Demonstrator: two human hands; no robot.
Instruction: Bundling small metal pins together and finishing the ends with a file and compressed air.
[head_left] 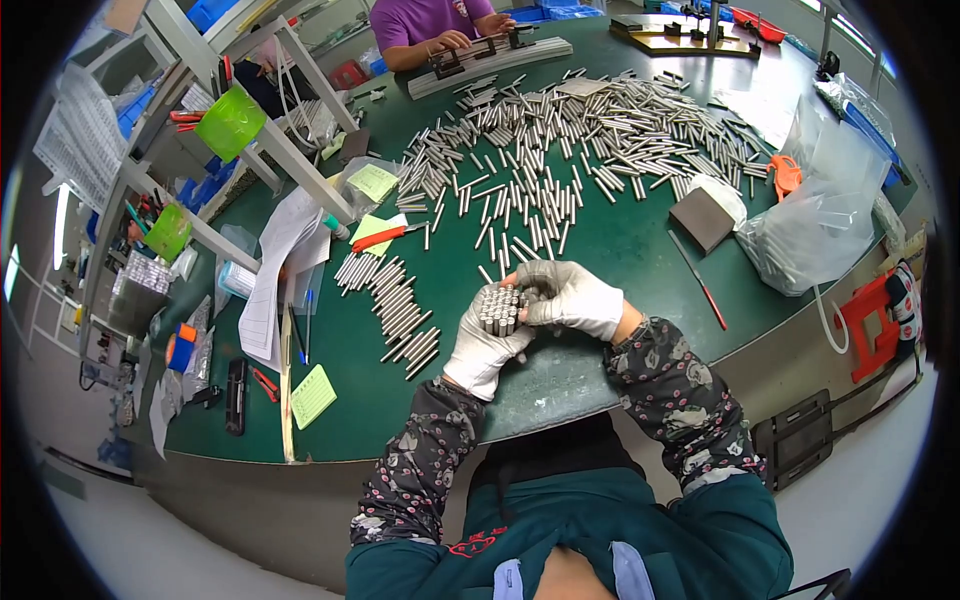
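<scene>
Green matting covers the round desk (590, 240), and the near edge curves just past the person's patterned sleeves. Closest in, the left hand (484, 345), in a white glove, cups a bundle of short metal rods (499, 308) from below, its fingers (470, 318) wrapped round the bundle so the rod ends face up. The right hand (572, 296), also gloved, lies against the bundle's right side with its fingers (535, 273) curled over the top, so both hands are closed on the same bundle, which sits just above the desk near its front edge.

Left of the hands lie neat rows of rods (392, 305) in a slanting band, and nearer the left rim a green notepad (313, 395) and loose white papers (275, 275). To the right, a thin red-tipped stick (697, 280) lies on the mat, and past it a clear plastic bag (815, 225).

Farther back, a wide scatter of loose rods (580, 135) spreads across the middle of the desk (far more than the bundle holds). At the far side another person in a purple shirt (420, 20) rests hands on a long grey rail (490, 62).
</scene>
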